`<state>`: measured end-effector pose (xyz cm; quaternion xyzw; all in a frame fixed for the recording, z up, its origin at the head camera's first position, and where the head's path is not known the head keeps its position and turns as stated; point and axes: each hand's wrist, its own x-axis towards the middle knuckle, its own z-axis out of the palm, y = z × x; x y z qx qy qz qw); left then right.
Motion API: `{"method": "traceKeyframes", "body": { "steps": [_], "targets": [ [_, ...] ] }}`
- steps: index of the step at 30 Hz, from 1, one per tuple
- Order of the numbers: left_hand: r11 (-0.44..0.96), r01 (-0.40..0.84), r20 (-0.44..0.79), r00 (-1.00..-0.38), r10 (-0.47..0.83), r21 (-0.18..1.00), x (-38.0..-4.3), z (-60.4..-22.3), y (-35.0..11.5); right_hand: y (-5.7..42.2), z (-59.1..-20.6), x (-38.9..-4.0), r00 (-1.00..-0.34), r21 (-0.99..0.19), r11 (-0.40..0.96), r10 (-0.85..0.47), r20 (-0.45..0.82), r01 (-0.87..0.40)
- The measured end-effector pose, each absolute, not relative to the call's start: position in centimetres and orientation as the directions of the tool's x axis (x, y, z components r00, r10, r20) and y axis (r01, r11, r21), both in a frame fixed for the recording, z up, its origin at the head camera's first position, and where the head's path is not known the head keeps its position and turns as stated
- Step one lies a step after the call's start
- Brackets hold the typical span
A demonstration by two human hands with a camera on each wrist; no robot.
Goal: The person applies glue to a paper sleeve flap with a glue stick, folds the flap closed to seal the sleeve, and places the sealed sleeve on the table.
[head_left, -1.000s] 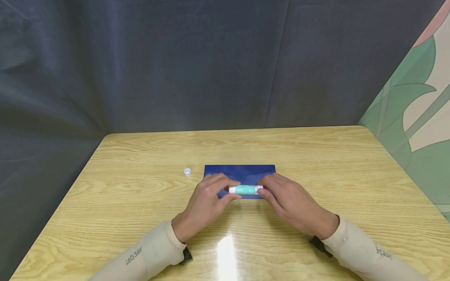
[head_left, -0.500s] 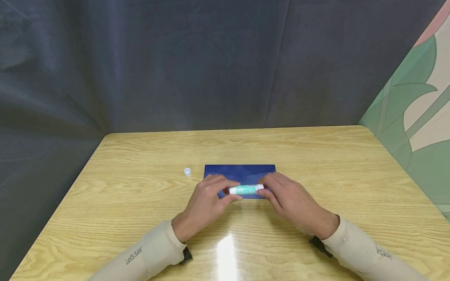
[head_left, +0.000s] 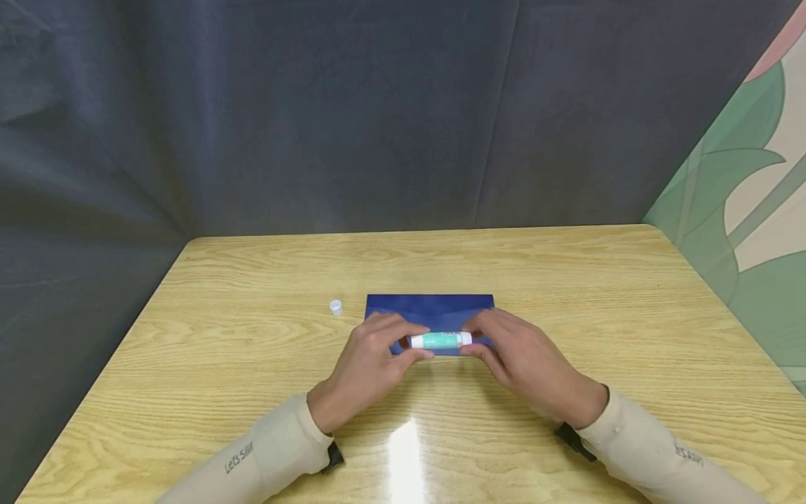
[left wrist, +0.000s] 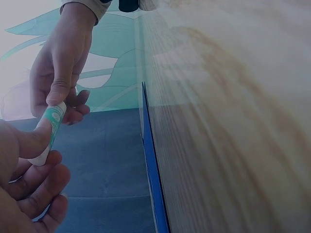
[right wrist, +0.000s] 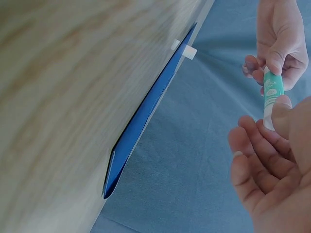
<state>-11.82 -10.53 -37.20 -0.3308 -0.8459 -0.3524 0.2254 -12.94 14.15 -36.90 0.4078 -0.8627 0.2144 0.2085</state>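
A small glue stick (head_left: 439,340) with a teal label and white ends is held level above a dark blue envelope (head_left: 428,305). My left hand (head_left: 371,357) pinches its left end between thumb and fingers. At the other end, my right hand (head_left: 519,357) pinches the stick the same way. The right wrist view shows the stick (right wrist: 272,92) between both thumbs, clear of the tabletop. Beneath the hands, the envelope lies flat, its near part partly covered by them. A small white cap (head_left: 336,307) stands on the table left of the envelope.
The wooden table (head_left: 252,280) extends around the hands, with a glare spot near its front. Dark cloth (head_left: 352,119) hangs behind it and on the left. A patterned green and pink wall (head_left: 749,231) borders the right side.
My right thumb has shifted slightly from over the glue stick's right end to its near underside, exposing more of that white end. The left hand, envelope and cap stay put.
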Motion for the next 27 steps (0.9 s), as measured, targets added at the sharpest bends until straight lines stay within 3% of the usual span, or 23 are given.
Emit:
{"method": "traceKeyframes", "body": {
  "steps": [8, 15, 27],
  "targets": [
    [0.533, 0.726, 0.625, -0.669, 0.402, 0.434, -11.86, -37.32, -10.52, 14.2, -36.89, -12.93, -0.53, -0.216, 0.52, -0.591, 0.608, -0.827],
    [0.53, 0.738, 0.633, -0.654, 0.413, 0.417, -11.93, -37.46, -10.52, 14.28, -36.75, -12.8, -0.55, -0.3, 0.471, -0.598, 0.582, -0.83],
    [0.528, 0.737, 0.615, -0.66, 0.432, 0.422, -11.9, -37.37, -10.56, 14.24, -36.93, -13.03, -0.439, -0.196, 0.425, -0.607, 0.663, -0.884]
  ]
}}
